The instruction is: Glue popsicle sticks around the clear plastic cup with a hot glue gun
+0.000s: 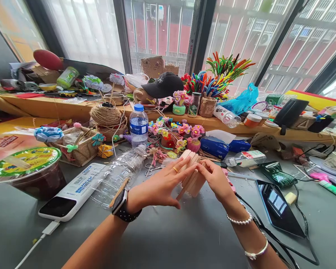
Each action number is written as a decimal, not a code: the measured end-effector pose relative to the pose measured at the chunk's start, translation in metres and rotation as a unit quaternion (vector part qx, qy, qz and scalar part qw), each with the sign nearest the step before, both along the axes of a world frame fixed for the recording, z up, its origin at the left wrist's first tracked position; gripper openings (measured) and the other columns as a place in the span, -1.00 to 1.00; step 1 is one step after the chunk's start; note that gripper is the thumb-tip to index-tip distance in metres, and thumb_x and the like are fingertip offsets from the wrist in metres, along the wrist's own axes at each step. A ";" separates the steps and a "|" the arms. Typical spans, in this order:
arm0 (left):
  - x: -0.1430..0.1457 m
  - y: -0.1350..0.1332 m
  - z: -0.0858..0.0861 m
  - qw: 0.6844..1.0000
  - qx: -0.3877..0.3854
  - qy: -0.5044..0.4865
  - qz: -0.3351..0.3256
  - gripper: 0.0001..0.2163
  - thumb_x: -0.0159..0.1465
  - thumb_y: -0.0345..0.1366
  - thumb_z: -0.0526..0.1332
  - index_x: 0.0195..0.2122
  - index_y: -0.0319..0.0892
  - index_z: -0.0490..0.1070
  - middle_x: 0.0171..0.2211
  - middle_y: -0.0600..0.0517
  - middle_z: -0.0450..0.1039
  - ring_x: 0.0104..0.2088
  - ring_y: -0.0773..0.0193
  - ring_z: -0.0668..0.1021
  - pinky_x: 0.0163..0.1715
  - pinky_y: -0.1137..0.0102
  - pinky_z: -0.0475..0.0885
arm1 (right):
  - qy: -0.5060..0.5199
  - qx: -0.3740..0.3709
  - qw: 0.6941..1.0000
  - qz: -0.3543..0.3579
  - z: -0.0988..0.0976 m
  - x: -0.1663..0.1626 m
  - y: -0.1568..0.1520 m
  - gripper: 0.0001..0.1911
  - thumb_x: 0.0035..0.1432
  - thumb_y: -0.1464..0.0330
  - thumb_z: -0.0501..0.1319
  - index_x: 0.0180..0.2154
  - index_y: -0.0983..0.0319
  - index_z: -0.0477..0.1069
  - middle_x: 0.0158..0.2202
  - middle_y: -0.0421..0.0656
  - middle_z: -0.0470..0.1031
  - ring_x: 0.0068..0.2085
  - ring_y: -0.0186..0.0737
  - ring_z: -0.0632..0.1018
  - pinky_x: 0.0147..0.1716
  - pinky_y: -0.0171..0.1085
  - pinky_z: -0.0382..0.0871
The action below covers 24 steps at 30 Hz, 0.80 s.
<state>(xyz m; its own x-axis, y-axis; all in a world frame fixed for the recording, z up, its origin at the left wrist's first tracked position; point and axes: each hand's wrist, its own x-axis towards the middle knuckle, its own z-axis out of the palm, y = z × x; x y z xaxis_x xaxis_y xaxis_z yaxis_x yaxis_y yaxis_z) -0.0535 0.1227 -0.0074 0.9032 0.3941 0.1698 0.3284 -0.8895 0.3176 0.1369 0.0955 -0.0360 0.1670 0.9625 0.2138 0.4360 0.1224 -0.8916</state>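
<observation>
Wooden craft sticks [195, 183], joined or stacked side by side into a small upright piece, stand just above the grey table in front of me. My left hand [162, 181] lies along their near left side, fingers stretched out against the top and thumb spread away below. Pinched at the upper right edge of the sticks is my right hand [214, 177], thumb and fingertips closed. A clear cut plastic bottle [116, 177] lies left of my left hand, with a loose craft stick [119, 192] against it. Scissors [152, 170] rest behind the left hand.
At left stand a lidded drink cup [36, 179] and a white power bank [72, 194] with its cable. A water bottle [139, 129] rises behind. To the right lie a phone [278, 207], black cables and a tissue pack [215, 147]. A cluttered wooden ledge [168, 112] runs along the back.
</observation>
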 end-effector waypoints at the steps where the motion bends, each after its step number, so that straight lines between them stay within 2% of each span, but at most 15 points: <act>1: 0.000 0.000 0.000 1.000 0.005 0.002 0.004 -0.02 -0.09 -0.23 0.37 0.22 -0.08 -0.32 0.25 -0.11 -0.42 0.22 0.02 -0.20 0.16 0.16 -0.10 | 0.000 -0.002 1.000 -0.001 0.000 0.000 0.000 -0.67 0.02 0.10 0.08 -0.41 0.26 0.32 -0.40 -0.16 0.41 -0.36 -0.26 0.37 -0.41 -0.33 0.17; 4: 0.002 0.000 0.000 1.000 0.018 0.004 0.014 -0.05 -0.07 -0.30 0.36 0.22 -0.08 -0.30 0.25 -0.11 -0.40 0.22 0.04 -0.20 0.16 0.18 -0.08 | 0.001 -0.005 1.000 -0.005 0.000 0.000 0.000 -0.68 0.02 0.12 0.08 -0.41 0.26 0.32 -0.39 -0.15 0.41 -0.36 -0.26 0.36 -0.42 -0.33 0.17; 12: -0.001 0.005 0.000 0.999 0.043 -0.012 0.002 -0.13 -0.07 -0.34 0.36 0.20 -0.04 -0.14 0.24 -0.13 -0.25 0.22 0.04 -0.09 0.14 0.16 0.01 | 0.008 -0.004 1.000 -0.009 0.001 -0.001 -0.001 -0.68 0.01 0.10 0.08 -0.47 0.25 0.28 -0.48 -0.21 0.34 -0.43 -0.32 0.31 -0.46 -0.36 0.13; 16: -0.002 0.010 -0.002 0.998 0.057 -0.015 -0.002 -0.19 -0.08 -0.26 0.37 0.17 0.03 -0.03 0.23 -0.10 -0.17 0.20 0.00 -0.01 0.11 0.12 0.05 | 0.010 -0.003 1.000 -0.006 0.001 -0.002 -0.002 -0.67 0.03 0.09 0.06 -0.44 0.24 0.27 -0.48 -0.23 0.32 -0.43 -0.33 0.29 -0.46 -0.37 0.13; 24: -0.002 0.011 0.000 0.998 0.066 -0.018 0.012 -0.32 0.00 -0.22 0.31 0.14 0.00 0.06 0.22 -0.09 -0.10 0.17 0.03 0.09 0.09 0.15 0.12 | 0.002 0.005 1.000 -0.005 0.000 -0.003 0.001 -0.64 0.08 0.08 -0.02 -0.44 0.24 0.28 -0.44 -0.21 0.34 -0.37 -0.29 0.33 -0.38 -0.34 0.18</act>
